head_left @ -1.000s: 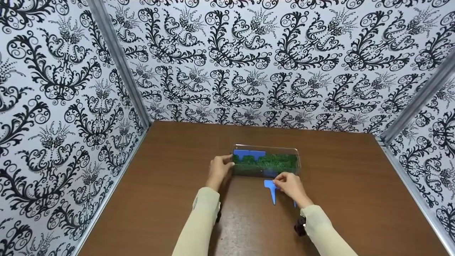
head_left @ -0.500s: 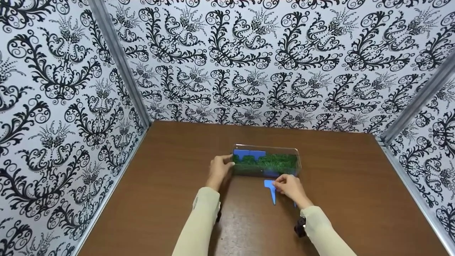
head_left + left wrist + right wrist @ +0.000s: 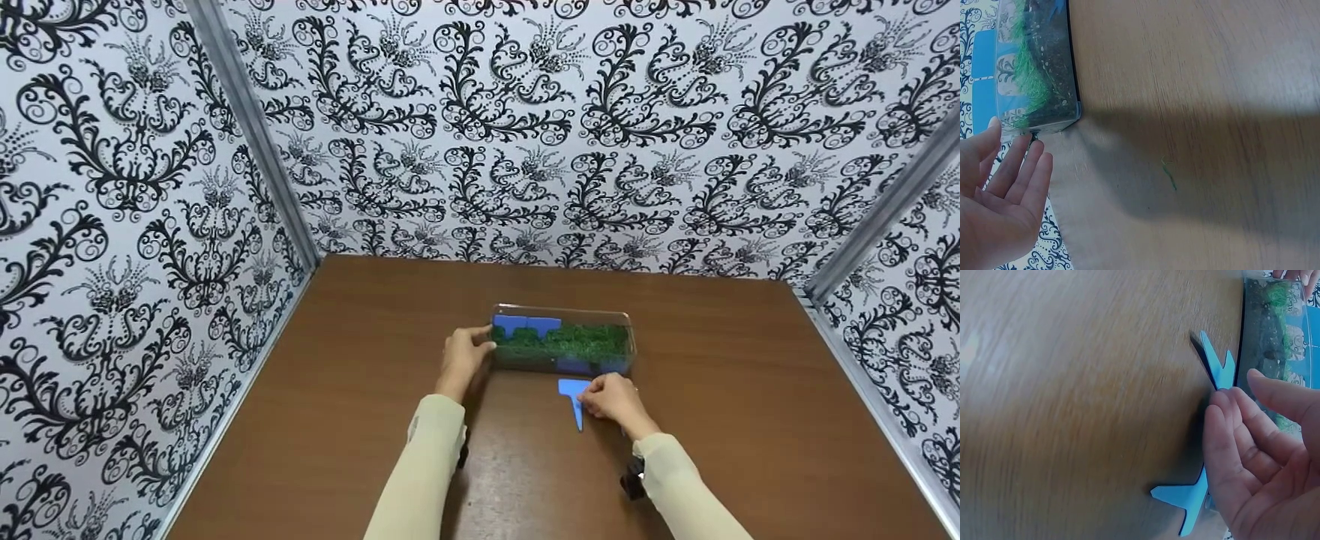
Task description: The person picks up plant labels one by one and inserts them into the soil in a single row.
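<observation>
Relative to the clear box (image 3: 525, 363): bare tabletop (image 3: 742, 375) right and behind, free to pass. Left end blocked by left hand (image 3: 463, 356). Front right obstructed: right hand (image 3: 615, 397), blue T-tag (image 3: 573, 388), second tag (image 3: 1182, 496). Front left passable between left sleeve (image 3: 424, 465) and T-tag. Top open; standing tags (image 3: 511, 324) obstruct back-left rim.

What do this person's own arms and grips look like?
Both arms wear long, plain, pale cream sleeves: left sleeve and right sleeve. The left grip and right grip are ungloved hands. A small black device sits by the right cuff; a dark object peeks out by the left, too hidden to identify.
</observation>
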`<action>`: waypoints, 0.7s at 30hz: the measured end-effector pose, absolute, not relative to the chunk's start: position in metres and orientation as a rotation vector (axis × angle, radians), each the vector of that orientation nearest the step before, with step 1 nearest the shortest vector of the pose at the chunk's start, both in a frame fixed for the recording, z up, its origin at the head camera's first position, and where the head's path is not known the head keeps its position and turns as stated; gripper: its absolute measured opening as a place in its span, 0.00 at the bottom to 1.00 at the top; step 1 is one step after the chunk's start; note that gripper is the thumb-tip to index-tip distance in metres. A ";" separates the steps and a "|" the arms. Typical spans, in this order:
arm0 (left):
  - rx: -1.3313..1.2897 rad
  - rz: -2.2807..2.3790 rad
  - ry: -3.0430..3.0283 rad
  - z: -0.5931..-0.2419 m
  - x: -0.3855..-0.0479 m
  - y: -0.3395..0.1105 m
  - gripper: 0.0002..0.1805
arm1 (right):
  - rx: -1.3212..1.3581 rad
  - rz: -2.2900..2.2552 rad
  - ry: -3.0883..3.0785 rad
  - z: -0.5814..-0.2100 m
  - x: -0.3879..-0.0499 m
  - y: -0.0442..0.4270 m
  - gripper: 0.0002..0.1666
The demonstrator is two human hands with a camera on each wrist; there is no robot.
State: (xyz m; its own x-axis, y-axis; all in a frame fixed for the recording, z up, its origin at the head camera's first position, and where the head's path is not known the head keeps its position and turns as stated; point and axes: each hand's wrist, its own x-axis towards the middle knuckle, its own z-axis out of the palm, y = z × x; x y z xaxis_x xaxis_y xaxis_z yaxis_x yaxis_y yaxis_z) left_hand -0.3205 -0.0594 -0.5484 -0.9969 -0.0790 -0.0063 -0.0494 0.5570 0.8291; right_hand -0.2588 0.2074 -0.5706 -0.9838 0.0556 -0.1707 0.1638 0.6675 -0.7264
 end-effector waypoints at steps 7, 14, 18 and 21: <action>0.081 -1.504 -2.735 -0.546 -0.319 -0.059 0.19 | 0.240 -1.197 2.698 -0.572 -0.261 0.207 0.09; 0.074 -1.493 -2.742 -0.545 -0.319 -0.059 0.19 | 0.262 -0.993 2.761 -0.569 -0.265 0.200 0.17; 0.055 -1.430 -2.763 -0.546 -0.320 -0.060 0.19 | 0.231 -0.849 2.808 -0.569 -0.266 0.196 0.19; 0.028 -1.393 -2.760 -0.546 -0.320 -0.061 0.19 | 0.224 -0.817 2.823 -0.569 -0.265 0.194 0.19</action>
State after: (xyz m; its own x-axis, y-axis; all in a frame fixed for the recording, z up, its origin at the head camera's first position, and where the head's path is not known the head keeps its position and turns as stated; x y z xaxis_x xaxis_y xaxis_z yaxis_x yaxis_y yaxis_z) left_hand -0.3203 -0.0607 -0.5463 -0.9986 -0.0383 0.0362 0.0063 0.5941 0.8043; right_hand -0.2650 0.1940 -0.5686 -0.9698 0.0908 -0.2264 0.1977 0.8362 -0.5115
